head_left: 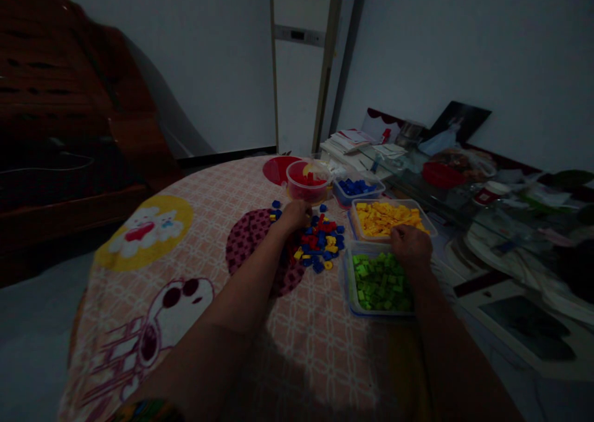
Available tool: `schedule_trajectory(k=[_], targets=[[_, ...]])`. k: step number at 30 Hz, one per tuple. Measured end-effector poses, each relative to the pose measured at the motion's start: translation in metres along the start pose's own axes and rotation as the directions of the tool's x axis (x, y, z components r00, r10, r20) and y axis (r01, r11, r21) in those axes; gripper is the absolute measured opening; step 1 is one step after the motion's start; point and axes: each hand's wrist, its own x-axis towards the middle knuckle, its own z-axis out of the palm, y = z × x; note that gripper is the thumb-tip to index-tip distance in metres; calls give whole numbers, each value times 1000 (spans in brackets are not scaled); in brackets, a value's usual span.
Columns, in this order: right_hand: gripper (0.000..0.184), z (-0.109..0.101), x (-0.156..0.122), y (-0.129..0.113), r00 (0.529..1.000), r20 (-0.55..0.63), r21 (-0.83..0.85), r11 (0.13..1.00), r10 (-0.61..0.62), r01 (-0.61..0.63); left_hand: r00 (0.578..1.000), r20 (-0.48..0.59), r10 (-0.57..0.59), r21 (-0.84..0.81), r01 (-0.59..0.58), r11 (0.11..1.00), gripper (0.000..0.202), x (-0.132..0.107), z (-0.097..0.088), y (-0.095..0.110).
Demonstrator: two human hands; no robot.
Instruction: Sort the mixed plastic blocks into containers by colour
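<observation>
A loose pile of small red, blue and yellow plastic blocks [320,239] lies on the patterned tablecloth. My left hand [297,215] is at the far left edge of this pile, fingers curled down and closed; what they hold, if anything, is hidden. Over the near rim of the box of yellow blocks [383,218] is my right hand [411,244], its fingers pinched together. I cannot make out anything between them. Just below that hand stands a box of green blocks [380,279].
Behind the pile are a round tub with red blocks [307,180] and a box of blue blocks [356,188]. A glass side table [505,215] cluttered with papers and bags runs along the right. A wooden bench [69,112] stands at the left.
</observation>
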Motion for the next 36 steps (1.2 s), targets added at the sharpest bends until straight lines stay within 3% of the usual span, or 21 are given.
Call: schedule_trajectory(k=[5, 10, 16, 19, 21, 23, 25, 26, 28, 33, 36], targets=[[32, -2, -1, -2, 1000, -6, 5, 1000, 2, -2, 1000, -22, -14, -80, 12, 997, 33, -1, -5, 1], [32, 1, 1, 1, 1000, -9, 13, 1000, -10, 10, 991, -119, -54, -207, 29, 978, 32, -1, -10, 8], [31, 0, -1, 0, 999, -45, 21, 999, -24, 25, 985, -173, 0, -423, -75, 903, 24, -2, -4, 40], [33, -3, -4, -5, 999, -50, 11, 1000, -16, 16, 993, -109, 40, -678, -103, 728, 26, -2, 11, 68], [34, -4, -5, -7, 999, -47, 7, 1000, -4, 4, 993, -39, 114, -853, -93, 513, 29, -2, 25, 85], [35, -4, -6, -8, 999, -39, 11, 1000, 5, -4, 977, -43, 206, -954, -102, 282, 37, -1, 38, 98], [34, -4, -5, -8, 999, -40, 21, 1000, 5, -4, 960, -90, 267, -978, -136, 161, 45, -1, 45, 104], [33, -4, -5, -7, 999, -42, 24, 1000, 5, -4, 953, -111, 281, -974, -161, 160, 46, 0, 45, 105], [32, -4, -4, -7, 999, -43, 22, 1000, 9, -8, 952, -140, 273, -944, -211, 254, 43, 0, 37, 99], [33, -4, -4, -7, 999, -46, 14, 1000, 2, -2, 972, -191, 136, -654, -229, 721, 37, -1, 1, 64], [34, -3, -4, -6, 999, -52, 16, 1000, -10, 11, 977, -207, 57, -450, -147, 881, 40, -2, -8, 47]])
